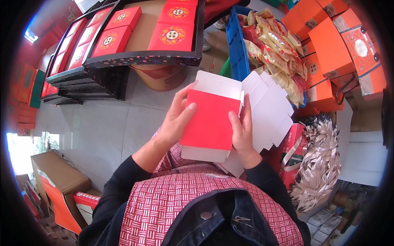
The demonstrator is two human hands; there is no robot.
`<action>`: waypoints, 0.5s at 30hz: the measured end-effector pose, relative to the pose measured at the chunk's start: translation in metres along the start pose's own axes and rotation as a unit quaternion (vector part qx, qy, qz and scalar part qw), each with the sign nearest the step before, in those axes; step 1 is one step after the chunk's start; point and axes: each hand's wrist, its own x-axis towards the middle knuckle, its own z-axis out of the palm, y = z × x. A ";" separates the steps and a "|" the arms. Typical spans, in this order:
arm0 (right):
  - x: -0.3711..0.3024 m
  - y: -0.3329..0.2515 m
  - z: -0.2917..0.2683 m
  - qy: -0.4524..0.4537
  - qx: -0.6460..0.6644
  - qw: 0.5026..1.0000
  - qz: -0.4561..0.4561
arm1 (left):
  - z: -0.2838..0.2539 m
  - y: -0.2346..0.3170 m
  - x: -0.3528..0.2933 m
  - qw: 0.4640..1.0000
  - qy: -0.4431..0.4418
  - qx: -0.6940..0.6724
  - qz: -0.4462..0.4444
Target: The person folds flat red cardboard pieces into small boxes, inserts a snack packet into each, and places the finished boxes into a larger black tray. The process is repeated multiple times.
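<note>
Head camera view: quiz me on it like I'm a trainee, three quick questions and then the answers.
1. True or false: the left hand and the right hand both touch the red-and-white carton.
2. Which colour is the plastic crate holding the yellowish packets? A black; B blue; C white.
3. Which stands farther left in the picture: the plastic crate, or the black tray bearing red gift boxes?

Key: 1 true; 2 B; 3 the black tray.
</note>
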 end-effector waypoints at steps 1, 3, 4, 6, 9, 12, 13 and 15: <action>-0.005 0.003 0.001 0.003 -0.016 1.000 -0.016 | -0.004 -0.001 -0.001 1.000 -0.008 -0.004 -0.016; -0.012 0.012 0.000 0.012 -0.052 0.997 -0.048 | -0.004 0.003 -0.001 0.999 0.005 0.004 -0.053; -0.013 0.017 -0.005 0.019 -0.075 0.996 -0.040 | -0.005 0.005 0.000 0.997 0.012 0.008 -0.072; -0.014 0.017 -0.008 0.008 -0.072 0.997 -0.018 | -0.017 -0.001 0.005 0.995 -0.031 0.044 -0.088; -0.015 0.015 -0.012 0.010 -0.032 0.999 0.026 | -0.025 -0.008 0.010 0.989 -0.048 0.034 -0.133; -0.006 0.021 -0.018 0.020 -0.063 0.997 -0.035 | -0.017 -0.002 0.010 0.985 -0.027 0.054 -0.159; -0.003 0.024 -0.021 0.024 -0.087 0.993 -0.073 | -0.012 0.001 0.010 0.984 -0.017 0.071 -0.163; -0.001 0.017 -0.026 -0.006 -0.112 0.990 -0.085 | -0.005 0.003 0.008 0.991 -0.014 0.068 -0.113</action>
